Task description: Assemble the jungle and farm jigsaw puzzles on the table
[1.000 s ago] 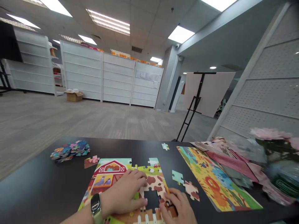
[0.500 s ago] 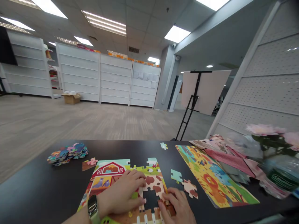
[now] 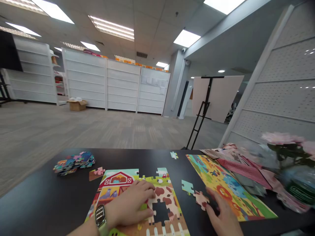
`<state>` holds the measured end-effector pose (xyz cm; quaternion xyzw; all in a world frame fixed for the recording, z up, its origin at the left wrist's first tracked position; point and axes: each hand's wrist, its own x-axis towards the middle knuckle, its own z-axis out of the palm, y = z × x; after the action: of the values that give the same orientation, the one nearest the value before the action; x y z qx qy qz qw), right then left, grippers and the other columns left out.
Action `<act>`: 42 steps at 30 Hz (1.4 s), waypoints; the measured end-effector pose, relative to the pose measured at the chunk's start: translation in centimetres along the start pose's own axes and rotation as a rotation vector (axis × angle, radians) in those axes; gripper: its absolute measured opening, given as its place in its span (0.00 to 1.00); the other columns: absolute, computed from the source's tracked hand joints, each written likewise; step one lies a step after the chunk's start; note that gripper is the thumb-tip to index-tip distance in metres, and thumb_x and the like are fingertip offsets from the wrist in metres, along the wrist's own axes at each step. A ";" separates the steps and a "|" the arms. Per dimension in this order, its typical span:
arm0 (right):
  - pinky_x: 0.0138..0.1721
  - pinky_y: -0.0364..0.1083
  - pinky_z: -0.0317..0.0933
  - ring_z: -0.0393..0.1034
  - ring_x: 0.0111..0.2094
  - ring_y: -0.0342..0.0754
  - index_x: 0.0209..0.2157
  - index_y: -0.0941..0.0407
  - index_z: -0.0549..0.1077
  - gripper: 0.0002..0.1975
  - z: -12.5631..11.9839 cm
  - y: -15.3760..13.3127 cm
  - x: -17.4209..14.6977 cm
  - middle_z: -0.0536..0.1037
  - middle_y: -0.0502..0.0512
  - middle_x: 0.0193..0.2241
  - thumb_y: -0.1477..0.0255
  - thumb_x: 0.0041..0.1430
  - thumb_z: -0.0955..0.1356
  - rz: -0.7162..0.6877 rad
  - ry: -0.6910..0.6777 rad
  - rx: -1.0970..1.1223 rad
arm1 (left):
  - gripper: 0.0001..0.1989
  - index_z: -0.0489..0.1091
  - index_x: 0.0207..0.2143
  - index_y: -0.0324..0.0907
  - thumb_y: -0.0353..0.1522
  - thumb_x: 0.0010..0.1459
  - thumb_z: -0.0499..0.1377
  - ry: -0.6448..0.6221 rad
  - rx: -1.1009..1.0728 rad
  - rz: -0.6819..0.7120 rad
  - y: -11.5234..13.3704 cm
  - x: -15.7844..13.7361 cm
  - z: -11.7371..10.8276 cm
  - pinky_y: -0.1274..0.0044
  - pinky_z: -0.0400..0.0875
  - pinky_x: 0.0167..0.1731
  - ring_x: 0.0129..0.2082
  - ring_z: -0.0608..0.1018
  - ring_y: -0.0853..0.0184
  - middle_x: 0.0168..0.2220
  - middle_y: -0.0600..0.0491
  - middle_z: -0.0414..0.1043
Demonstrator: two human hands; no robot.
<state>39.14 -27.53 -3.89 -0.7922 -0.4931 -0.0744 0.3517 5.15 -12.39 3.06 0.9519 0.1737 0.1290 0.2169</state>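
Note:
A farm jigsaw puzzle [image 3: 115, 190] with a red barn and a spotted cow lies on the black table. Flat across its middle rests my left hand [image 3: 137, 203], fingers stretched out and open, with a watch on the wrist. A hole [image 3: 161, 212] in the cow's lower body shows the dark tabletop. To the right of the puzzle, a brown-spotted puzzle piece [image 3: 201, 199] lies loose. My right hand [image 3: 222, 211] is at its right edge, thumb and fingers apart; whether they touch it is hard to tell. Behind that piece lies a pale blue-green piece [image 3: 187, 186].
A pile of puzzle pieces [image 3: 75, 162] sits at the back left, with a brown and pink piece [image 3: 96, 173] nearby. A small light piece [image 3: 174, 155] lies at the back. On the right are a lion picture board [image 3: 236, 193], pink cloth [image 3: 248, 167] and a clear bottle [image 3: 301, 190].
My right hand has left the puzzle's right edge and moved right to the loose brown-spotted piece. My left hand stays on the puzzle. The view has shifted slightly.

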 end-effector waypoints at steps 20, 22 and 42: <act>0.46 0.49 0.74 0.79 0.43 0.51 0.61 0.53 0.63 0.29 -0.5 -0.4 -0.9 0.78 0.60 0.51 0.62 0.59 0.66 -0.111 -0.064 0.119 | 0.13 0.71 0.46 0.47 0.37 0.58 0.64 0.003 0.034 0.041 -0.2 0.0 -0.1 0.66 0.61 0.58 0.54 0.71 0.55 0.55 0.52 0.70; 0.44 0.47 0.75 0.80 0.41 0.51 0.60 0.53 0.64 0.27 -0.5 -0.1 -0.9 0.78 0.60 0.51 0.62 0.60 0.67 -0.117 -0.082 0.185 | 0.13 0.71 0.46 0.47 0.37 0.58 0.64 0.006 0.037 0.040 -0.2 0.0 -0.1 0.65 0.62 0.58 0.54 0.71 0.55 0.54 0.52 0.71; 0.46 0.47 0.73 0.78 0.46 0.54 0.54 0.52 0.73 0.24 -1.5 -1.1 -0.9 0.81 0.59 0.46 0.56 0.60 0.68 0.015 -0.129 0.396 | 0.14 0.71 0.46 0.47 0.37 0.59 0.64 0.000 0.030 0.039 -0.1 0.1 -0.2 0.68 0.63 0.56 0.53 0.72 0.57 0.53 0.52 0.71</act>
<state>38.11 -28.82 -2.65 -0.7145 -0.5136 0.0777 0.4687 5.13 -12.19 3.14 0.9583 0.1569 0.1308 0.2000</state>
